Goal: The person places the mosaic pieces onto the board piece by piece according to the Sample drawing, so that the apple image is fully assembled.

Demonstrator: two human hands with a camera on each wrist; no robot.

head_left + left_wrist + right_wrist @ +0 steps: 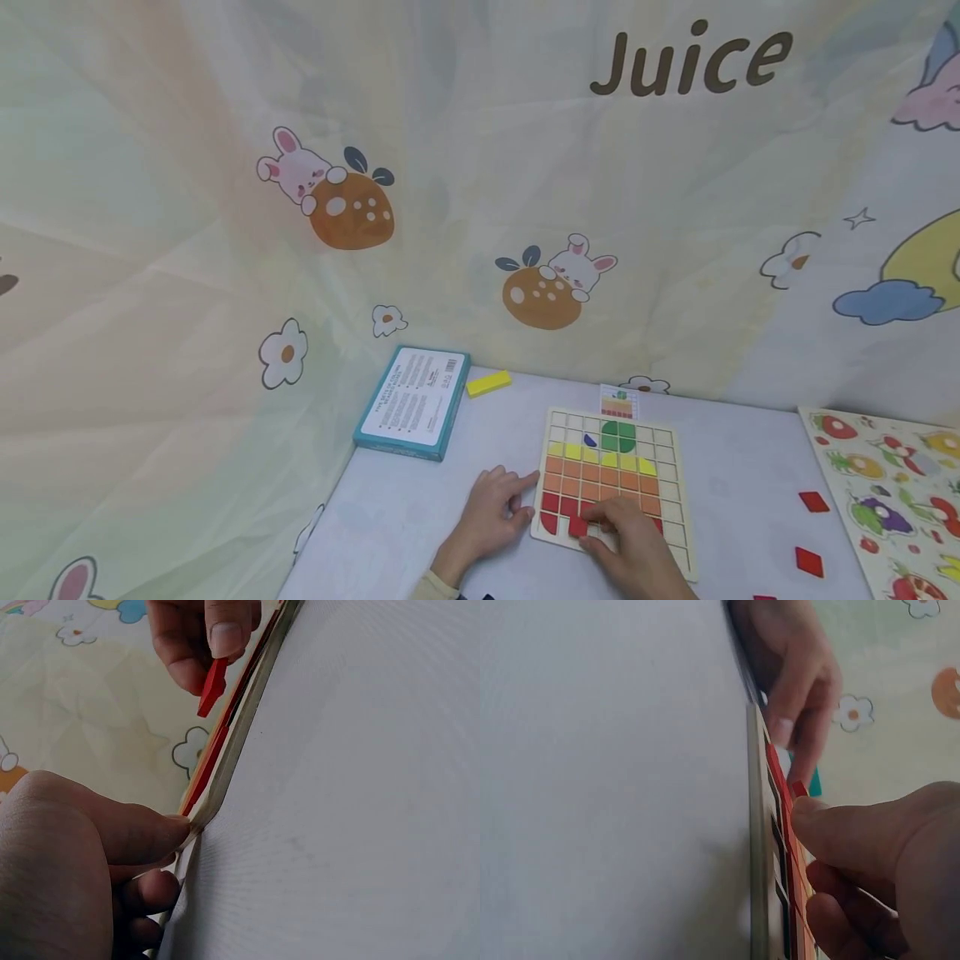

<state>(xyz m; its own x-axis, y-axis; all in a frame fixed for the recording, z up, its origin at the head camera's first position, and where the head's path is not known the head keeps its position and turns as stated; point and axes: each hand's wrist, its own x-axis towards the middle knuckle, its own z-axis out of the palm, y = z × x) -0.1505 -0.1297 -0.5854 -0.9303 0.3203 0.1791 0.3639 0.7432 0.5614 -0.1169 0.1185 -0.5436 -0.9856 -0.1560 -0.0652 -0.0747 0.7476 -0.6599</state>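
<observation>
Over the lower rows of a wooden grid board (678,533), my right hand (630,543) pinches a red square tile (577,526) between thumb and fingers. The left wrist view shows this tile (212,688) tilted and held above the board surface. My left hand (486,518) touches the board's left edge with its index fingertip and thumb. On the board lie red tiles (551,502) at the bottom, orange rows (590,481), a yellow row (609,459), green pieces (619,437) and a small blue piece (590,440). My right hand hides part of the red rows.
A pattern card (618,402) lies behind the board. At the back left are a teal-edged box (411,402) and a yellow block (488,383). Loose red tiles (813,502) lie on the right, beside a fruit-picture board (892,492). A printed cloth (450,250) hangs behind.
</observation>
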